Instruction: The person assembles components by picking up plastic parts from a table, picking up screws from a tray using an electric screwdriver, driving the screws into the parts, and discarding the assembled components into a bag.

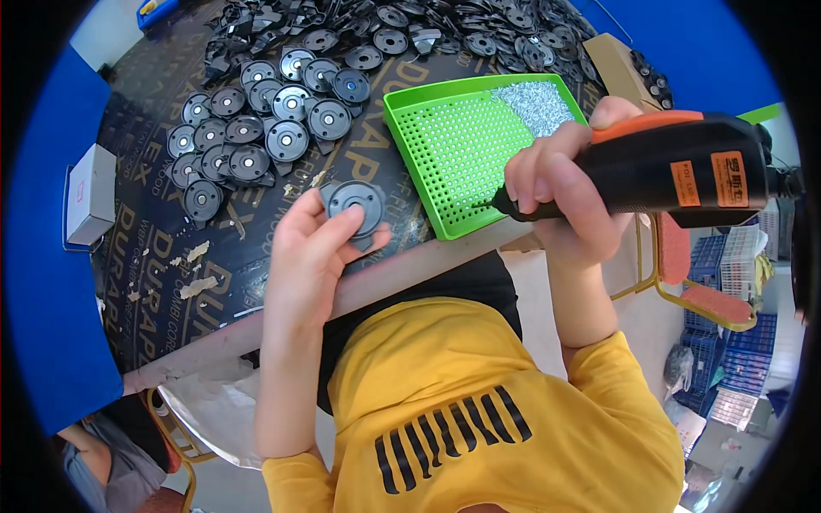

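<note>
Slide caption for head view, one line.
Left hand holds a round dark part; right hand holds a black-and-orange power tool, its tip over the green tray.

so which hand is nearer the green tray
Right. The right hand, gripping the driver, overlaps the right side of the tray in view; the left hand, holding a disc, is off to its left.

The left hand (315, 246) makes a pinch, its thumb (344, 224) laid on top against curled fingers; below it, the left forearm (288, 368) runs nearly upright. To its right and a little farther forward, the right hand (575, 188) wraps in a firm grip, knuckles bent, with the right forearm (581, 295) slanting down beneath it.
</note>
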The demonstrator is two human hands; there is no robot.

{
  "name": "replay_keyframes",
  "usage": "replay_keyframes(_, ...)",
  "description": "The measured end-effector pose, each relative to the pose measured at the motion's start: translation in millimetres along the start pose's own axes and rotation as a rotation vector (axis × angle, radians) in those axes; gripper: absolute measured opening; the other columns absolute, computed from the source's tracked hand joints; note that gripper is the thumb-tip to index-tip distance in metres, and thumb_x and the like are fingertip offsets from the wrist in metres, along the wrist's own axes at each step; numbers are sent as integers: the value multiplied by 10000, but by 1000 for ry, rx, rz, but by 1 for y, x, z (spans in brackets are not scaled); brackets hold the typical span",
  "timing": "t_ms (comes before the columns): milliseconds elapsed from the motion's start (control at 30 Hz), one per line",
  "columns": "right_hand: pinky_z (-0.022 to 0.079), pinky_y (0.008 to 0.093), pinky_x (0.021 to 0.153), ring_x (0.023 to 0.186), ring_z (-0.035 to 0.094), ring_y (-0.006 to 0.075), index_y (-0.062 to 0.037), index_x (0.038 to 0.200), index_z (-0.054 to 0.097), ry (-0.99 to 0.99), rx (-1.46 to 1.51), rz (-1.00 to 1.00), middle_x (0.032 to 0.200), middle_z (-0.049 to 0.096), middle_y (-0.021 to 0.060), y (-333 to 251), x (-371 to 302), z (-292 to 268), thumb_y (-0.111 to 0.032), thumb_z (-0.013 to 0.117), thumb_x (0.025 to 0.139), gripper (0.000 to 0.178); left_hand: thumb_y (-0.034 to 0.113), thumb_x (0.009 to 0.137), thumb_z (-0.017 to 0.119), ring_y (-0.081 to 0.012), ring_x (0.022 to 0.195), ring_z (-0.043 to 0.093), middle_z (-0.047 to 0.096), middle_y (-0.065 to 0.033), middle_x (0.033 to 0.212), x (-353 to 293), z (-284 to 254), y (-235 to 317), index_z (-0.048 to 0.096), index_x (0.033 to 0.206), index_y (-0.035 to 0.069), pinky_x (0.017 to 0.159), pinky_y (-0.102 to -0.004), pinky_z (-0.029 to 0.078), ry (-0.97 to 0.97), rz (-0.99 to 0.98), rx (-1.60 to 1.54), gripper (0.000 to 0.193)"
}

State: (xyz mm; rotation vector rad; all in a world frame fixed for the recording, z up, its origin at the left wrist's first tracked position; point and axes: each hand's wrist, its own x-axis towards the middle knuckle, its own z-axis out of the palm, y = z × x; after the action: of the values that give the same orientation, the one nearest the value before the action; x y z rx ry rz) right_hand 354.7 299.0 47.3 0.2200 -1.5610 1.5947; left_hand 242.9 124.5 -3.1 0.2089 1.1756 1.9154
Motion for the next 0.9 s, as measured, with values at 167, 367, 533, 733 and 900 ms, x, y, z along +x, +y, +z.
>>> replay_keyframes(167,405,218,435,440,470,108,-13,1058,321,-4,-38,4,566,492,45,5,-3,2,141,476,691,427,51,829,499,-177,710,601,581,-117,858,7,2,-3,489,971,-31,657,-306,536,26,-13,70,164)
replay_keyframes(367,410,211,440,446,475,103,-19,1057,330,-5,-72,12,570,493,36,6,-4,0,134,483,696,421,45,826,508,-182,691,607,585,-103,865,5,1,-3,505,1000,-44,642,-300,542,18,-31,54,196)
replay_keyframes(533,373,276,481,471,434,141,-80,1109,328,-24,-129,75,593,446,41,2,-7,-1,43,427,729,411,34,821,507,-179,651,608,586,-98,858,3,1,-1,502,1017,-46,543,-254,539,7,-43,56,212)
replay_keyframes(733,411,213,447,452,478,104,-25,1068,324,-21,-57,3,582,496,37,8,-5,-1,119,482,715,413,34,819,504,-173,624,608,584,-100,845,2,2,0,502,1020,-47,483,-223,525,-21,-48,79,216)
replay_keyframes(900,413,215,451,456,481,107,-24,1067,325,-31,-74,8,582,500,39,7,-6,-1,124,480,709,417,34,820,503,-171,626,608,583,-99,845,2,2,-1,503,1022,-43,484,-220,524,-17,-47,76,217)
